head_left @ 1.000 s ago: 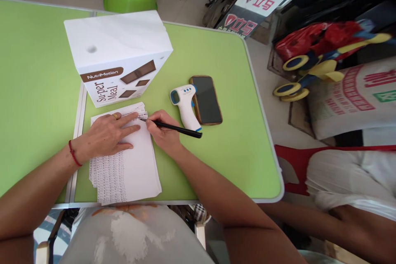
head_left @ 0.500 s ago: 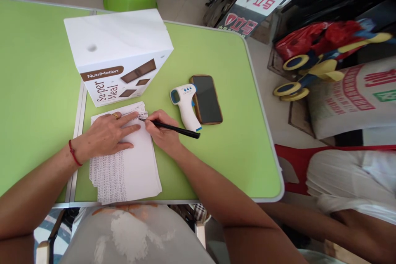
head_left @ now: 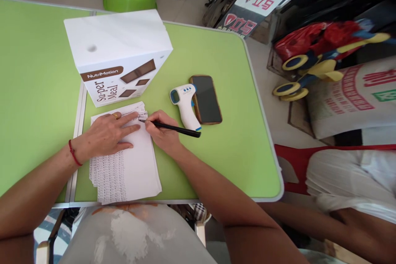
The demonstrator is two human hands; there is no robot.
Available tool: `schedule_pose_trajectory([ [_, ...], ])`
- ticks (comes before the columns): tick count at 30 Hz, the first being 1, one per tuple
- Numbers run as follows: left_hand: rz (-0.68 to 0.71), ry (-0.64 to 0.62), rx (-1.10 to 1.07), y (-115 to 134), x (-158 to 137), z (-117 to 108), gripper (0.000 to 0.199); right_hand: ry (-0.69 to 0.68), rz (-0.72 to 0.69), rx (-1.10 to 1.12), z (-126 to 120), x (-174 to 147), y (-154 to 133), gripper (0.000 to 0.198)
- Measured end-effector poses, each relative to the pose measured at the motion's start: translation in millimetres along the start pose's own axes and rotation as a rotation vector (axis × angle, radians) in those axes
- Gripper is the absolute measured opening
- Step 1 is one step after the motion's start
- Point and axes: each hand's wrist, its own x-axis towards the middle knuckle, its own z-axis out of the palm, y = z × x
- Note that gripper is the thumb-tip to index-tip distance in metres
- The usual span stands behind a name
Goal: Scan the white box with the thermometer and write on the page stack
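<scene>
A stack of white paper (head_left: 140, 165) lies on the green table, with rows of handwriting down its left part. My left hand (head_left: 107, 134) rests flat on the stack, fingers spread, a gold ring on one finger. Its index fingertip touches a small written slip (head_left: 142, 114) near the top edge. In my right hand (head_left: 162, 131) is a black pen (head_left: 181, 130), held in a pinch and slanting down to the left. The pen's tip meets the paper just under the slip, close to my left fingertips.
Behind the paper stands a white NutriMotion box (head_left: 120, 41). A white infrared thermometer (head_left: 185, 105) leans against a phone (head_left: 208, 99) to the right. Another person's arm and white clothing (head_left: 346, 177) are beyond the table's right edge, near a printed sack (head_left: 349, 103).
The pen's tip and rear end have shifted very slightly. My left hand stays in place on the paper.
</scene>
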Motion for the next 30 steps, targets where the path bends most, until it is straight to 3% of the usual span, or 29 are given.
schedule_pose_trajectory([
  [30,0.004,-0.001,-0.001,-0.7,0.7,-0.8,0.050,0.011,-0.015,-0.033,-1.3,0.3,-1.1,0.010],
])
